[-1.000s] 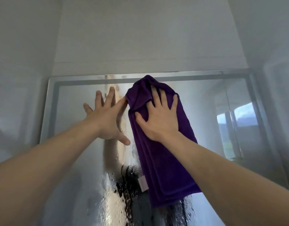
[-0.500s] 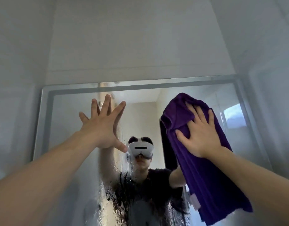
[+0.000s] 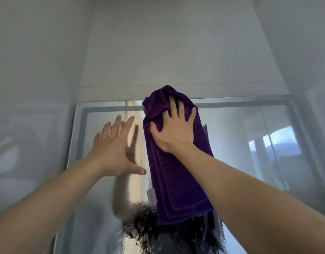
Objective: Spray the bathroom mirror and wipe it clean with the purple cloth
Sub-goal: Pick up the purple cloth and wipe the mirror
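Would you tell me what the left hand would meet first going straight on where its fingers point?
The left hand would probably meet the mirror's top frame, just left of the purple cloth; depth unclear.

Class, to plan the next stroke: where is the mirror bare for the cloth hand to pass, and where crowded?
Bare: the mirror glass between the purple cloth and the right frame; a narrower strip between the left hand and the left frame. Crowded: top centre, where the right hand presses the cloth beside the left hand.
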Action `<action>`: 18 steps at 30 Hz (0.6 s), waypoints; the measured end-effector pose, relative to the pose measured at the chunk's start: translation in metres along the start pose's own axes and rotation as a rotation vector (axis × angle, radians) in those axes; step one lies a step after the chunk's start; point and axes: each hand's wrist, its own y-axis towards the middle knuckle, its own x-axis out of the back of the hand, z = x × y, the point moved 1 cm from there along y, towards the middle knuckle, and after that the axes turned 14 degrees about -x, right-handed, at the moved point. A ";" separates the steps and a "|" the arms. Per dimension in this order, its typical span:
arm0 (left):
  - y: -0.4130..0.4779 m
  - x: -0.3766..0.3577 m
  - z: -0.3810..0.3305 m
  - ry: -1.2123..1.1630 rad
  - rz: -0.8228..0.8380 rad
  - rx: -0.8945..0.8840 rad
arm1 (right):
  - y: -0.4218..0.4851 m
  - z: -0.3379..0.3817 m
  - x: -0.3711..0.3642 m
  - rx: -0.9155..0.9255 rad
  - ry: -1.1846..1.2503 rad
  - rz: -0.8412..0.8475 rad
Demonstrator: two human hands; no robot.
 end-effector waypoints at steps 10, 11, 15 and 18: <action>-0.034 -0.010 0.052 -0.075 0.083 0.230 | -0.121 0.034 -0.027 0.279 -0.026 0.151; -0.035 -0.009 0.052 -0.079 0.088 0.229 | -0.130 0.029 -0.027 0.282 -0.033 0.163; -0.035 -0.016 0.057 -0.037 0.089 0.233 | -0.148 -0.011 -0.017 0.332 -0.094 0.207; -0.034 -0.021 0.062 0.012 0.095 0.243 | -0.134 -0.053 -0.002 0.209 -0.176 0.182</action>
